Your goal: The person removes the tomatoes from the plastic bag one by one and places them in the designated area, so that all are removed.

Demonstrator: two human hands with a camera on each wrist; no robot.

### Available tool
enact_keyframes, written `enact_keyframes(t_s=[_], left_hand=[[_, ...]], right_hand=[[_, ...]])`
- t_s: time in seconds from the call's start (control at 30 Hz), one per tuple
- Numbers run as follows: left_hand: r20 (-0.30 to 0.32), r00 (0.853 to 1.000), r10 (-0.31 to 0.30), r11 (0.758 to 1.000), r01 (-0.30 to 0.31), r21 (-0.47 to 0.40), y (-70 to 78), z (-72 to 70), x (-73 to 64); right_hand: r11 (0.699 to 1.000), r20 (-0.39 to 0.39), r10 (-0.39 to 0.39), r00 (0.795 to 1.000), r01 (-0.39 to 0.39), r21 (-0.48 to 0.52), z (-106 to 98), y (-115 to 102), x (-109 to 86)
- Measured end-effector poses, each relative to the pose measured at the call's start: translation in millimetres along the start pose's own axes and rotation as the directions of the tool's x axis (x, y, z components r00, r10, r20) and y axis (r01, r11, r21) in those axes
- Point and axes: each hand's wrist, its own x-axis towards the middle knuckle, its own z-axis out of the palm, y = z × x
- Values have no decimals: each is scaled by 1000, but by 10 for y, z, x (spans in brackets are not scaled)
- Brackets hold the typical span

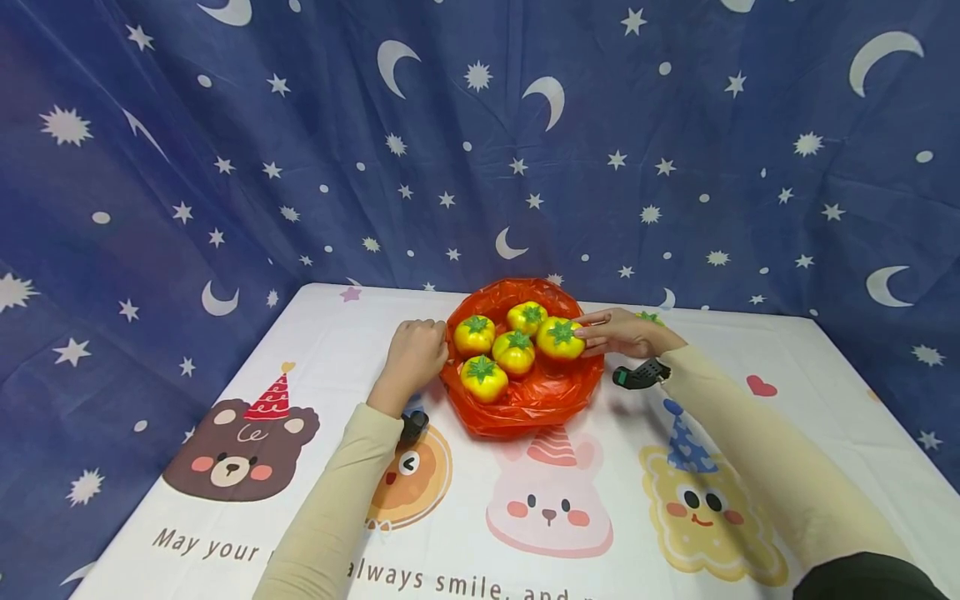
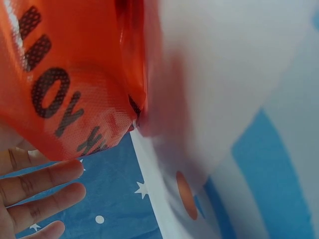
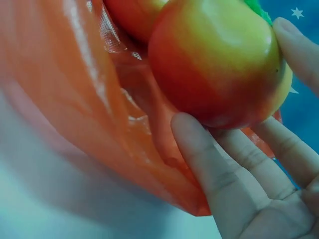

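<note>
A red plastic bag stands wide open on the table, with several yellow-orange persimmons with green leafy tops inside it. My left hand holds the bag's left rim; in the left wrist view, the printed red plastic covers the thumb and part of the fingers. At the opening's right side, my right hand grips one persimmon, thumb on one side and fingers beneath. That persimmon is over the bag, close to the others.
Behind my right wrist, a green leafy top peeks out, mostly hidden. The white tablecloth carries cartoon animal prints. A blue curtain with moons and stars hangs directly behind the table and on its left.
</note>
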Motion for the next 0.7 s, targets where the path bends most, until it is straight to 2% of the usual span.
enact_keyframes(t_s=[0.2, 0.37, 0.7], left_hand=[[3, 1000, -2, 1000, 2, 2, 4, 2, 2], [2, 1000, 2, 1000, -2, 0, 18, 5, 12], [-4, 1000, 4, 1000, -4, 1, 22, -8, 3]], right_hand=[[1000, -17, 1, 1000, -1, -2, -4, -85, -73], [999, -49, 0, 999, -3, -52, -26, -173, -157], [992, -32, -69, 997, 65, -106, -42, -339, -386]])
